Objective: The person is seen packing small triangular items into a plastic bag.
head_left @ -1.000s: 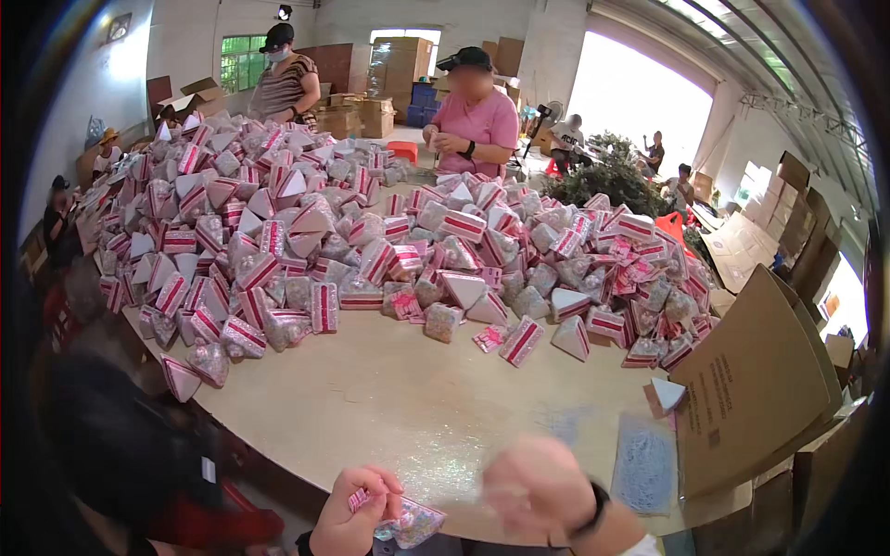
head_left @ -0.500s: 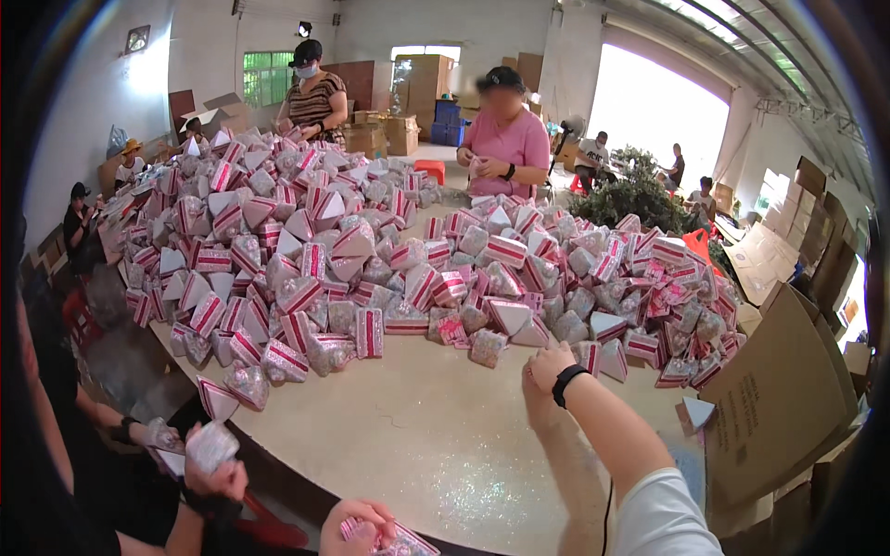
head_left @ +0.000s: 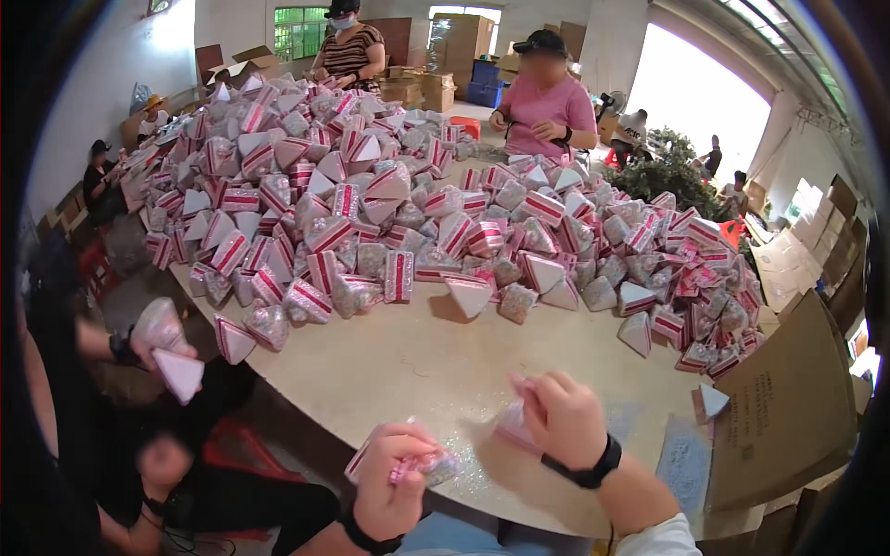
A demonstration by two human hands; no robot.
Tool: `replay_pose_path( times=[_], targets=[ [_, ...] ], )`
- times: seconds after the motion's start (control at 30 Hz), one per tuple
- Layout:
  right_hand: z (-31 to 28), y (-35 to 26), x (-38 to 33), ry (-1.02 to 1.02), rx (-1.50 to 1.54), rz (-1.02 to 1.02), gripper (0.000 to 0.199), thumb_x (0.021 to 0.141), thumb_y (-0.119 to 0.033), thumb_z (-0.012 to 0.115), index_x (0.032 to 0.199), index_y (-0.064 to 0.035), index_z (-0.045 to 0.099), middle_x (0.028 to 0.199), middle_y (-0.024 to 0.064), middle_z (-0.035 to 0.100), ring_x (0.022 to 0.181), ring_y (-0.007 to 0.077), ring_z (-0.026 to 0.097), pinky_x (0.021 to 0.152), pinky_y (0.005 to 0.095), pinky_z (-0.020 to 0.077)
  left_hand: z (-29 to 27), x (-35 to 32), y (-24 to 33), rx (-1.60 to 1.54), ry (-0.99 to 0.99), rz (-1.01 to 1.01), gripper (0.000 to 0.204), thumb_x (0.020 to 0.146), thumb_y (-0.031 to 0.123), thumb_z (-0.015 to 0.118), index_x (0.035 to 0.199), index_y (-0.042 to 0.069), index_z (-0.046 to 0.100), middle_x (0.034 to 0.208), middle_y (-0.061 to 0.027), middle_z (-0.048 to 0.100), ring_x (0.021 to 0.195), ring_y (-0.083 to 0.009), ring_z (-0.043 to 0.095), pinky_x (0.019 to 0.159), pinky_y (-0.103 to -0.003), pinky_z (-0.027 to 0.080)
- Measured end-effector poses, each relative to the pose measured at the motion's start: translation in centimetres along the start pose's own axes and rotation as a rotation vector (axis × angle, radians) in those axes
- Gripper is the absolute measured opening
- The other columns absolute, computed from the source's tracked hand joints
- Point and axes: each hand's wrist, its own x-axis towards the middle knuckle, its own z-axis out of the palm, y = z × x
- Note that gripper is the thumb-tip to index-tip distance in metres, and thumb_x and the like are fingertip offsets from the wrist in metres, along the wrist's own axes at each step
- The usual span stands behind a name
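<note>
My left hand (head_left: 387, 486) is closed at the near table edge, its fingers pinching a pink-and-white bag (head_left: 439, 465) of clear glittery film. To its right, my right hand (head_left: 567, 424), with a black band at the wrist, grips the top of a wedge-shaped pack (head_left: 513, 426) that is white and pink. The hand covers part of that pack, and I cannot tell whether its base touches the table. Beyond both hands, a large heap of similar wedge packs (head_left: 345, 204), wrapped in clear film with pink stripes, covers the far part of the table (head_left: 399, 357).
An open cardboard box (head_left: 788, 398) stands at the table's right edge, with a small wedge (head_left: 712, 400) beside it. At the left, a co-worker's hand holds a wedge pack (head_left: 176, 371). Two people stand behind the heap. A red stool (head_left: 246, 454) is at lower left.
My right hand has come back from the heap toward me and now holds a wedge pack. My left hand has risen further into view with its bag. The whole view has shifted.
</note>
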Motion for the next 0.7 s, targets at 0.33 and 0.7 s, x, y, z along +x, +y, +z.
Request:
replay_pose_path(
  times=[0.33,0.7],
  targets=[
    [2.0,-7.3,-5.6,0.010,0.685,0.104,0.035,0.081,-0.005,0.060,0.116,-0.0029,0.057,0.091,0.0139,0.056,0.077,0.0252,0.057,0.066,0.0317,0.0475,4.6,-0.9,-1.6,0.129,0.044,-0.012,0.052,0.094,0.044,0.043,0.119,-0.001,0.040,0.110,-0.0162,0.048,0.088,-0.0221,0.053,0.077,-0.034,0.044],
    [-0.8,-6.0,-5.9,-0.191,0.644,-0.019,0.028,0.078,-0.004,0.060,0.106,-0.0008,0.059,0.099,0.0159,0.057,0.087,0.0297,0.056,0.073,0.0358,0.0468,3.4,0.2,-1.3,0.035,-0.114,-0.018,0.010,0.086,0.009,0.061,0.089,0.006,0.052,0.105,-0.0139,0.050,0.079,-0.0173,0.056,0.072,-0.029,0.046]
  ],
)
